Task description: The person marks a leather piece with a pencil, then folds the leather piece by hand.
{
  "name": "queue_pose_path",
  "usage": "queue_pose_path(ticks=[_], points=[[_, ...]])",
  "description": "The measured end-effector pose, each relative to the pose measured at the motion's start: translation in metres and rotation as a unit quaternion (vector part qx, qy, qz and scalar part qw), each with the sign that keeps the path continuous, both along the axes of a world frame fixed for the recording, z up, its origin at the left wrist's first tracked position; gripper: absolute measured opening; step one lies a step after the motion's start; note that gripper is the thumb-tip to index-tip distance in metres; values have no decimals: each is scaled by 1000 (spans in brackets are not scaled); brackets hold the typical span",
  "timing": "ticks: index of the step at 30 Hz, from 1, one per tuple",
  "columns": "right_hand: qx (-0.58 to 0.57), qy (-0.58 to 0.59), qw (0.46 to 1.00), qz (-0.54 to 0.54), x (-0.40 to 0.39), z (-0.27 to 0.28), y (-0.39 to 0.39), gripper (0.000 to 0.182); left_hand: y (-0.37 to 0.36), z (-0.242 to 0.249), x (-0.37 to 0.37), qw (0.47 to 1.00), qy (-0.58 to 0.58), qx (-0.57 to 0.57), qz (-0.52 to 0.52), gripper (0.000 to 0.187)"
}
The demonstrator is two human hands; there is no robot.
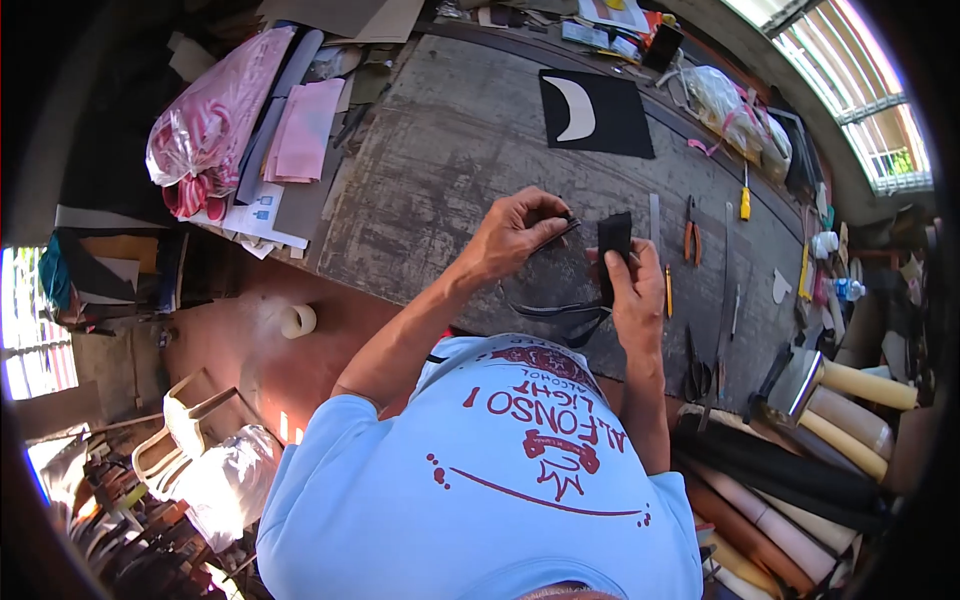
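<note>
Over the near part of the worktable (450, 130), my left hand (512, 232) is closed in a pinch on the end of a thin dark strip; its exact kind I cannot tell. My right hand (636, 290) grips a black strip (614, 236), its thumb lying across the front and the strip's broad end standing up past the fingers. Below and between my hands a long dark band (555, 312) loops close to the table's front edge. Farther back lies a black square sheet (625, 115) with a white crescent-shaped piece (575, 108) on it.
Right of my hands lie a metal ruler (655, 215), orange-handled pliers (692, 235), a yellow screwdriver (745, 200) and black scissors (697, 375). Pink material in plastic (225, 105) sits at the left. Rolls of material (850, 420) fill the lower right; a chair (185, 425) stands lower left.
</note>
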State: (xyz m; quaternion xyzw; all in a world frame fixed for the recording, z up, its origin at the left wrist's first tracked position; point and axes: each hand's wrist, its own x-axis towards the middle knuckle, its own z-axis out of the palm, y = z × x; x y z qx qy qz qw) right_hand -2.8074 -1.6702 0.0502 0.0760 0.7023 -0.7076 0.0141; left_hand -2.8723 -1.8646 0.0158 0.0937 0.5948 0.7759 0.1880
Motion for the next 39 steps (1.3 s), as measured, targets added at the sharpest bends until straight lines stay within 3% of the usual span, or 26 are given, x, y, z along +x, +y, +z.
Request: queue_pose_path(ticks=[1,4,9,12,13,24,31,34,39], points=[[27,25,999,-15,1,-2,-4,16,-1,3,1,1000,-12,-3,6,20],[350,91,932,-39,8,5,-11,15,-2,9,3,999,-30,-11,14,19],[495,317,804,-88,2,2,-24,19,0,15,4,999,-38,-22,13,16],[540,363,758,-51,0,6,-33,23,1,10,4,999,-16,-23,18,16],[541,361,759,-33,-1,-3,-33,31,1,7,3,999,-16,-20,20,16],[582,336,740,-13,-13,-8,-31,43,-12,20,-23,990,-129,54,-30,24],[596,303,743,13,-11,-12,-29,49,-5,14,-27,998,-52,-23,-2,19],[585,275,763,18,-11,-11,-29,44,-4,14,-27,998,-50,-22,7,19],[454,252,854,35,-16,-13,-28,45,-3,12,-30,999,-41,-24,12,19]])
